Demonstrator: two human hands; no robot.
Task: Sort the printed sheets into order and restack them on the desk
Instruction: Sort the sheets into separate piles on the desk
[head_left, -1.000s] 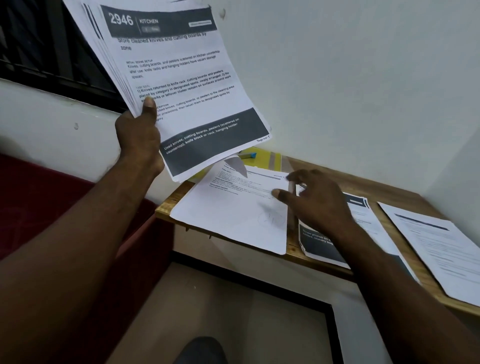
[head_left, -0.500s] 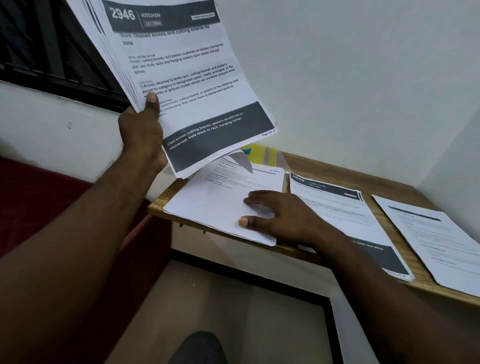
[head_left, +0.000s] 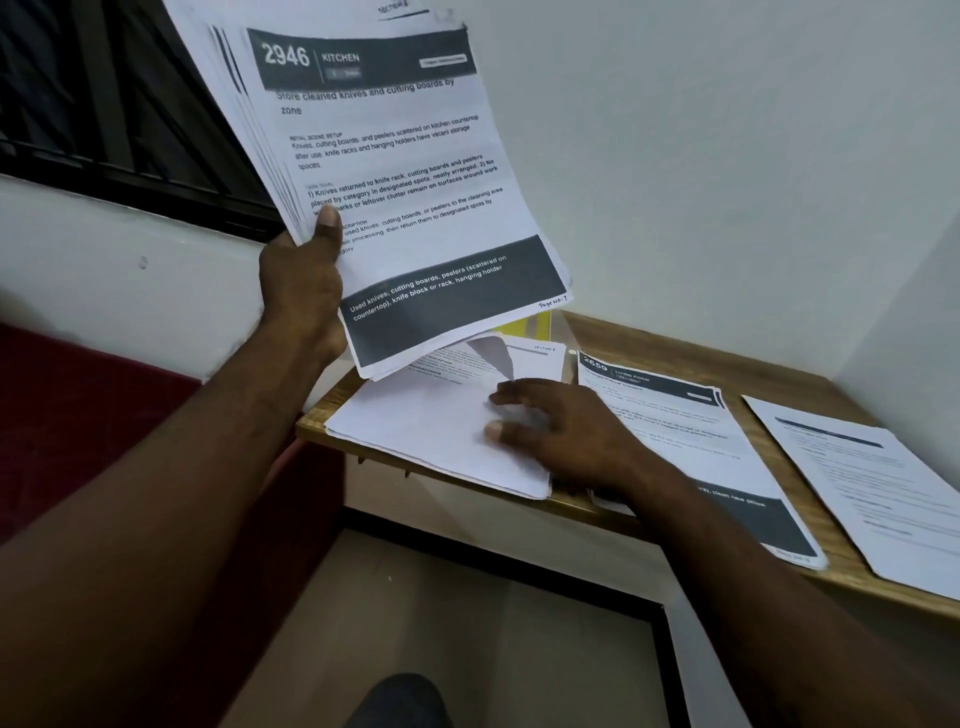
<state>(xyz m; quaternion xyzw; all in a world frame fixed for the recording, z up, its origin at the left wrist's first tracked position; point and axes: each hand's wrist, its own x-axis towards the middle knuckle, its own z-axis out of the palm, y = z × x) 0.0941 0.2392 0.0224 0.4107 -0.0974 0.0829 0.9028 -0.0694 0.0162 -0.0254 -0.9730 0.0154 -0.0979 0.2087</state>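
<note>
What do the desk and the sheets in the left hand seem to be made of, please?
The desk looks like wood or wood-look laminate: tan, matt, with fine grain lines. The sheets gripped by the left hand look like thin matt office paper: white, printed in black and grey, and bowing where unsupported.

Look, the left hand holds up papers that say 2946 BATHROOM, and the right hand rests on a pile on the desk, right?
Not quite. In the head view the held stack says 2946 KITCHEN. The left hand does hold it up; the right hand rests on the pile on the desk.
</note>
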